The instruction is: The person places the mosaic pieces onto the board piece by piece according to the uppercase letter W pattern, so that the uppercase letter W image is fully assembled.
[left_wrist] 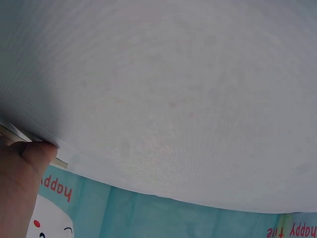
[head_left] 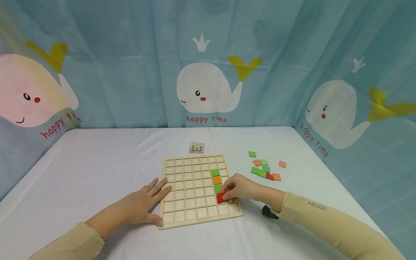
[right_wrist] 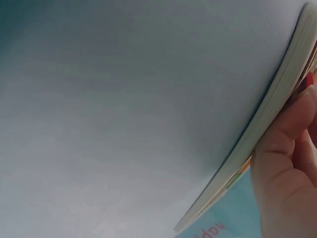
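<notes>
A wooden grid board (head_left: 190, 204) lies on the white table. In one of its right-hand columns sit a green tile (head_left: 215, 172), an orange tile (head_left: 216, 180) and another green tile (head_left: 218, 189). Just below them my right hand (head_left: 239, 187) pinches a red tile (head_left: 220, 198) between thumb and finger, at a cell of the same column. A sliver of that red tile shows in the right wrist view. My left hand (head_left: 142, 204) rests with spread fingers on the board's left edge, its thumb by the lower left corner.
Loose green, orange and red tiles (head_left: 259, 172) lie right of the board. A small pattern card (head_left: 196, 147) is behind it. Near my right wrist lies a black object (head_left: 269, 212), partly covered by the sleeve. A whale-print curtain (head_left: 130, 72) surrounds the table.
</notes>
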`<state>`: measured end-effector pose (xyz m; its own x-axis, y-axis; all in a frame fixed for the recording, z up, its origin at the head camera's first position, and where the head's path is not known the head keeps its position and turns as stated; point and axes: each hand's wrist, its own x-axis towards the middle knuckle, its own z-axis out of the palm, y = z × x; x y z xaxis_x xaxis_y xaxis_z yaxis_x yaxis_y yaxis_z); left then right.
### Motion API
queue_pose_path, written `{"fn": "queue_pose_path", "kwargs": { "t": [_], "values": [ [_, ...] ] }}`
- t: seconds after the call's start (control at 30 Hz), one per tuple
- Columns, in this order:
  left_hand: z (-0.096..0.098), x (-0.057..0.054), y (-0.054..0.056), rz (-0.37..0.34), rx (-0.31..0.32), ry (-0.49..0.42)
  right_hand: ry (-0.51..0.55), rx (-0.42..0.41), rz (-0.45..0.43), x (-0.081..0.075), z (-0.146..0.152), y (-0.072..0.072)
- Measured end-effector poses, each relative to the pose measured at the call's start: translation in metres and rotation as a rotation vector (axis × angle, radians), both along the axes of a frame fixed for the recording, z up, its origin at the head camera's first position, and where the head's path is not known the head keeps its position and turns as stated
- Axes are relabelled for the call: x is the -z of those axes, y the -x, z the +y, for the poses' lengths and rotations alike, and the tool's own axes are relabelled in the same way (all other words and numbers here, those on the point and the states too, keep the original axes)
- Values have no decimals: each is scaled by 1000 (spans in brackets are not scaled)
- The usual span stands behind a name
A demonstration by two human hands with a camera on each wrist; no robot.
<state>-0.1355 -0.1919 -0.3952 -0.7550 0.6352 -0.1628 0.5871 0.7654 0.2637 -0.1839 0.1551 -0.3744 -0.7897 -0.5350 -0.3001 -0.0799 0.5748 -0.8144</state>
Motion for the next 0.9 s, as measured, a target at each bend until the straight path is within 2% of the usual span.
{"fn": "queue_pose_path", "kwargs": {
  "t": [0.3, 0.9],
  "values": [
    [2, -2, -2, -7, -4, 8, -6, 3, -2, 2, -2, 1],
    [1, -3, -1, -13, -2, -3, 57, 25, -30, -1, 8, 2]
  ]
}}
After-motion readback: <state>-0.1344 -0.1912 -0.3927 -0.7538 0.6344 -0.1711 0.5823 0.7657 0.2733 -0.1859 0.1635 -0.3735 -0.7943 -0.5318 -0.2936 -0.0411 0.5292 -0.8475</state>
